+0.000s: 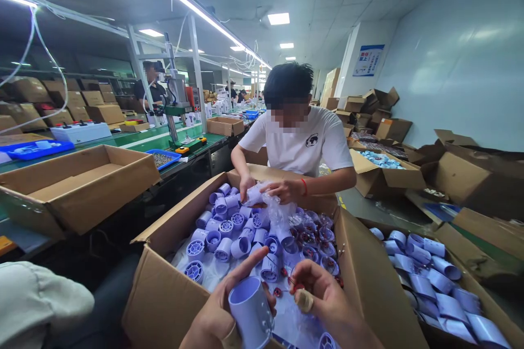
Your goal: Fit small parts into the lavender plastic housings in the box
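My left hand (216, 308) is wrapped around a lavender plastic cup-shaped housing (250, 311), its open rim facing up and tilted toward me. Just right of it, my right hand (321, 294), with a tan wrap on its thumb, pinches a small red part (298, 287) that looks to have thin wires. Below both hands, an open cardboard box (172, 297) holds many similar lavender housings (223, 250), some showing spoked ends. Housings with red parts and dark wires (311, 253) lie in clear plastic at its right side.
Across the box a co-worker (301, 142) handles a housing in clear plastic bags (274, 204). Another box of lavender housings (440, 278) stands at right. To the left, a cardboard tray (82, 185) and a press machine (176, 92) stand along the green bench.
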Demonstrator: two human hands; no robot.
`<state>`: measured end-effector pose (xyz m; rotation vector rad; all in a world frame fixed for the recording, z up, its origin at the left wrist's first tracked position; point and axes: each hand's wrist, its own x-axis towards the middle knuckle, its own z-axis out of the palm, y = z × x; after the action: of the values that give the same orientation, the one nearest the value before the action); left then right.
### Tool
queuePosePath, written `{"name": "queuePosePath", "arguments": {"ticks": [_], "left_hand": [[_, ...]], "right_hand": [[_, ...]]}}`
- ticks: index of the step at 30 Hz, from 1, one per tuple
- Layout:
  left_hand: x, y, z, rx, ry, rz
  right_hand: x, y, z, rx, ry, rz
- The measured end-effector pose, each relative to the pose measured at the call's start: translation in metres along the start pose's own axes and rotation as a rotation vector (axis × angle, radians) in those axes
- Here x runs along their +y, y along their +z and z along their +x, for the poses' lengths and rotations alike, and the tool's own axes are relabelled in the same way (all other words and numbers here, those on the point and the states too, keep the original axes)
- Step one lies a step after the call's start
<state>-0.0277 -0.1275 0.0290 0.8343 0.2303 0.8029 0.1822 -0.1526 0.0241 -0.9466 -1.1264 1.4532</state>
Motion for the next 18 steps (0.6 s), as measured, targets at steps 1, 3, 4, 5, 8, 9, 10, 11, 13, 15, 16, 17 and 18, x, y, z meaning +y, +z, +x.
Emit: {"name": "queuePosePath", "arguments": {"ticks": [1, 3, 4, 5, 8, 9, 10, 11, 13, 15, 16, 17, 18], "left_hand": [[0.000, 0.001, 0.000, -0.002, -0.002, -0.005], [0.001, 0.001, 0.000, 0.010, 0.001, -0.010], [0.001, 0.000, 0.000, 0.013, 0.001, -0.011], [0.001, -0.001, 0.000, 0.007, -0.002, -0.015], [0.002, -0.006, 0.002, -0.062, -0.030, -0.037], [0.001, -0.008, 0.003, -0.070, -0.032, -0.044], [0.001, -0.009, 0.004, -0.072, -0.032, -0.052], [0.000, -0.011, 0.004, -0.080, -0.042, -0.057], [-0.003, -0.013, 0.004, -0.110, -0.068, -0.053], [-0.007, -0.014, 0.002, -0.111, -0.045, -0.004], [-0.010, -0.013, 0.000, -0.091, -0.018, 0.056], [-0.012, -0.012, -0.002, -0.056, 0.019, 0.141], [-0.013, -0.010, -0.005, -0.012, 0.056, 0.246]], "right_hand": [[-0.003, 0.000, -0.003, 0.007, 0.003, -0.067], [-0.009, -0.001, -0.010, 0.018, 0.005, -0.194], [-0.011, -0.001, -0.012, 0.028, -0.005, -0.238], [-0.012, -0.001, -0.015, 0.043, -0.025, -0.262], [-0.011, 0.000, -0.017, 0.098, -0.099, -0.226], [-0.009, 0.002, -0.017, 0.112, -0.119, -0.189], [-0.008, 0.003, -0.017, 0.126, -0.135, -0.145], [-0.006, 0.004, -0.017, 0.142, -0.148, -0.101], [-0.005, 0.005, -0.017, 0.176, -0.172, -0.027], [-0.007, 0.002, -0.017, 0.194, -0.213, 0.003], [-0.009, 0.000, -0.019, 0.190, -0.236, 0.004], [-0.012, -0.003, -0.021, 0.186, -0.255, 0.001], [-0.016, -0.007, -0.024, 0.187, -0.264, -0.001]]}}
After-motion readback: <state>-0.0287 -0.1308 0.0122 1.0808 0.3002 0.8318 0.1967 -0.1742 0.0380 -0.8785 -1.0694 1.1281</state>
